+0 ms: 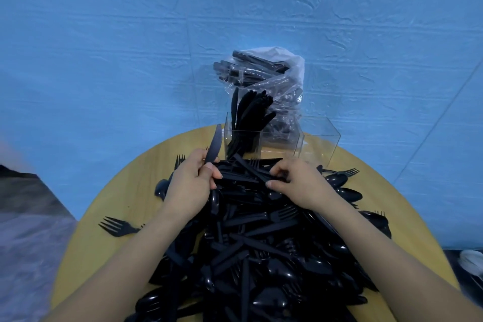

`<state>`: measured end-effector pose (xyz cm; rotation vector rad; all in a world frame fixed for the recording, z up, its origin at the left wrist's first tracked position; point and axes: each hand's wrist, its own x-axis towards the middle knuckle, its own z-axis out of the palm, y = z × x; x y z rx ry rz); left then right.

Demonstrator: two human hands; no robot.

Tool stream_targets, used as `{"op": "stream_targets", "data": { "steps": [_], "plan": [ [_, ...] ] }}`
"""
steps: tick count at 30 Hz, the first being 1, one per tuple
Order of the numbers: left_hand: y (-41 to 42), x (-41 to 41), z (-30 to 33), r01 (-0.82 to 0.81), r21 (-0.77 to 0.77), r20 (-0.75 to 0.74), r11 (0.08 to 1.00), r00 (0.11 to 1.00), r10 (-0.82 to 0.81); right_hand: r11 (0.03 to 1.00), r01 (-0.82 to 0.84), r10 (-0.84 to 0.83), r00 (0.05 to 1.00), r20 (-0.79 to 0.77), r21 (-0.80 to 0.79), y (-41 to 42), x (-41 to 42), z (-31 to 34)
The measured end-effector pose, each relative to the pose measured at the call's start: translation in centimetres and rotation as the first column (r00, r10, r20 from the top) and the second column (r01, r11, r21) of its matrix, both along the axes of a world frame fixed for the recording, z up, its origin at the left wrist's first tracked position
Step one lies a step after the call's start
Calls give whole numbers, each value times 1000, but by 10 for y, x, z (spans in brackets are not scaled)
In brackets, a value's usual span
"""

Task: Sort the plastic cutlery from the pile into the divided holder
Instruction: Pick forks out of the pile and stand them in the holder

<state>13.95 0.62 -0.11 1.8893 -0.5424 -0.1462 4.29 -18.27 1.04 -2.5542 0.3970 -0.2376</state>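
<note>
Cutlery pile cropped below, left hand gripping knife

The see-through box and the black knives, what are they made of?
The box looks like clear acrylic or hard plastic: you see the table through its shiny walls. The knives look like glossy black plastic, with light glinting off them.
</note>
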Motion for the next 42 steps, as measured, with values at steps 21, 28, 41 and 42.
{"op": "stream_targets", "data": {
  "steps": [21,28,41,42],
  "plan": [
    [-10,-20,30,50,76,117,996,991,-59,933,-272,267,962,53,236,-1,-39,58],
    [1,-23,38,29,198,173,980,983,-64,963,-189,158,974,162,191,2,-39,83],
    [-17,-49,37,326,-26,24,945,945,-326,717,-20,-298,895,333,696,45,-14,56],
    [-17,-49,36,323,-15,50,946,946,-322,708,-26,-282,906,317,705,46,-13,55]
  ]
}}
